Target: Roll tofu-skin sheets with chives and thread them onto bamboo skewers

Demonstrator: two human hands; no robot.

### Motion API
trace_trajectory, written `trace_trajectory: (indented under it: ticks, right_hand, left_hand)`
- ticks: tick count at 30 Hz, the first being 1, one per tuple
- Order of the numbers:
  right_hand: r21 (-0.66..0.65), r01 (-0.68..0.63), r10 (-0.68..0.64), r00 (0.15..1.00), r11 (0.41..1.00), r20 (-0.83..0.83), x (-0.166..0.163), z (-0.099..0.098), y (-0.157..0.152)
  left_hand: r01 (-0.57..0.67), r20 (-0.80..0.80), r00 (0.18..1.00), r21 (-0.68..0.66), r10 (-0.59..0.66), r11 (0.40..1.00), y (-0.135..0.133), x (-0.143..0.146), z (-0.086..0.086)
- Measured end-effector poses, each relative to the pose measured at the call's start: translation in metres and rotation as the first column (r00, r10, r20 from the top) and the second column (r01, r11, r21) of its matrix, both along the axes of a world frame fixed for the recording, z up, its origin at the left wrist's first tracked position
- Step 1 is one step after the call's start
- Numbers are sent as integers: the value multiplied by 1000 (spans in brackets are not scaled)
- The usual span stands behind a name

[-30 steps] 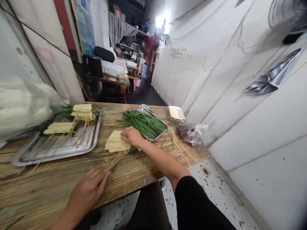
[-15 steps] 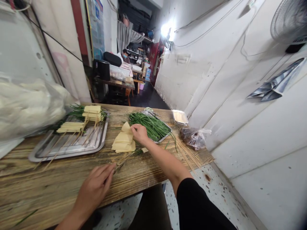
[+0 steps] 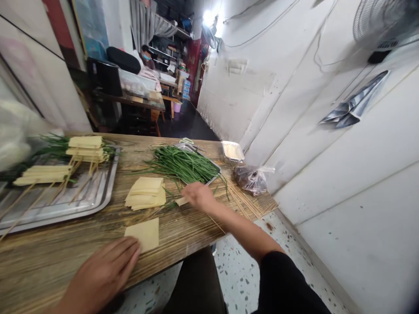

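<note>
A single square, pale yellow sheet [image 3: 145, 234], like bean curd skin, lies flat on the wooden table. My left hand [image 3: 106, 266] has its fingers outstretched, the tips lying over the sheet's left edge. Beyond it sits a stack of the same sheets [image 3: 146, 192]. My right hand [image 3: 199, 196] is curled closed just in front of the long green chives [image 3: 186, 163], which are heaped on a small metal tray [image 3: 214, 175]. Beneath its fingers a small rolled piece [image 3: 182, 201] with greens at its end shows partly; what the fingers hold is hidden.
On the left, a large metal tray [image 3: 106, 192] bears skewered sheet rolls [image 3: 46, 174] and greens, beside a plastic bag [image 3: 15, 131]. Bamboo skewers [image 3: 244, 198], a dark-filled bag [image 3: 253, 179] and a foil box [image 3: 233, 151] lie at the right. A person [image 3: 147, 56] sits far back.
The sheet my right hand was lifting from the stack now lies flat by my left hand. My right hand has moved right and nearer, to the chives. The view has shifted rightward.
</note>
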State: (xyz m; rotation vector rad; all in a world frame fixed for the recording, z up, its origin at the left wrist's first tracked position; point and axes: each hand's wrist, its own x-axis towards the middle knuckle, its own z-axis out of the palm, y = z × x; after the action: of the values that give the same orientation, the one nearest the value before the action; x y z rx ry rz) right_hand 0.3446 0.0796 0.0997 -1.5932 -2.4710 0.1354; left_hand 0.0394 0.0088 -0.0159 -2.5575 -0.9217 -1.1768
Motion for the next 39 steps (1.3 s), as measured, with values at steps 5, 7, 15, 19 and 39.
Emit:
trace_trajectory:
  ticks: [5,7,15,19,39]
  right_hand:
    - [-88,338,-328,938,937,107,46,25,75]
    - [-117,360,-345,930,926,129,42,19,88]
    - [-111,476,-450,871,872,194,9,15,106]
    - [-134,481,-442,863,866,244,4,23,110]
    - [-169,395,-306,868,903,391,9,52,126]
  left_hand:
    - [8,13,1000,14,-9,1000,-1,-1,9]
    - [1,18,1000,-1,-1,1000,-1,-2,10]
    - [-24,-1,1000,27,24,999,-4,-1,14]
    - [-35,-13,999,43,36,998,-5,1,19]
    - [-79,25,996,-36,80,996,-6,3,10]
